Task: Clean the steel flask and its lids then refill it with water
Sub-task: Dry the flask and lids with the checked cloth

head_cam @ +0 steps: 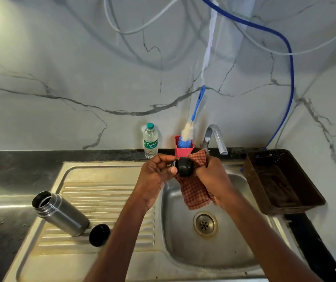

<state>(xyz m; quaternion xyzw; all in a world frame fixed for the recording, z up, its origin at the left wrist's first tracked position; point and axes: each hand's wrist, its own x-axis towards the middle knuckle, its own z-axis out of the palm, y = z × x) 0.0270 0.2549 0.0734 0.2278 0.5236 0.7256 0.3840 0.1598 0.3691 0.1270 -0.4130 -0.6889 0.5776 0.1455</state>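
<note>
Pinching the small black round plastic lid [185, 166] in your left hand [156, 176], right hand [214, 178] gripping the red checked cloth [195, 192] against it, above the steel sink basin [183, 251]. Rotate lid; work cloth into threads. Open steel flask [60, 213] lies left of basin.

1. Home kitchen: stainless steel sink with ribbed drainboard [102, 198] sitting in dark stone counter [10, 171].
2. Curved chrome tap [216, 139] standing against white marble-veined wall [81, 78]; blue-handled bottle brush [191, 127] leaning in pink holder [183, 152].
</note>
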